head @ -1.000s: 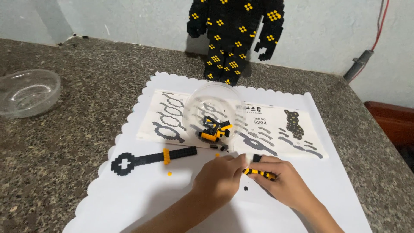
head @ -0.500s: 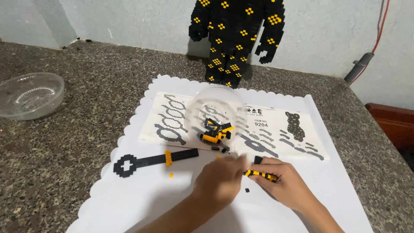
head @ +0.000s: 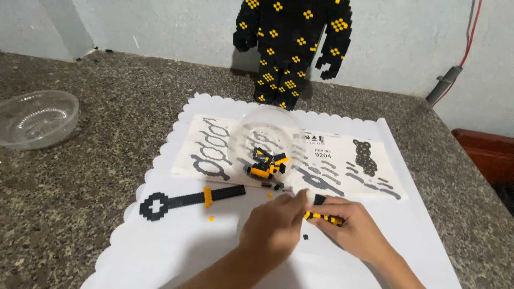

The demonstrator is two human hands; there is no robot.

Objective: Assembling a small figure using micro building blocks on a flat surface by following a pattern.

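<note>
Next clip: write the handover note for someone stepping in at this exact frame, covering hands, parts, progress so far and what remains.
Left hand: fingertips at the end of the black-and-yellow brick strip, palm down on the white mat.
Right hand: pinching that strip just above the mat.
Loose bricks sit in the tipped clear bowl, on the instruction sheet.
Done: key-shaped piece lies left; tall black-and-yellow figure stands by the wall.
Left: the strip looks unfinished; stray bricks lie nearby.
</note>
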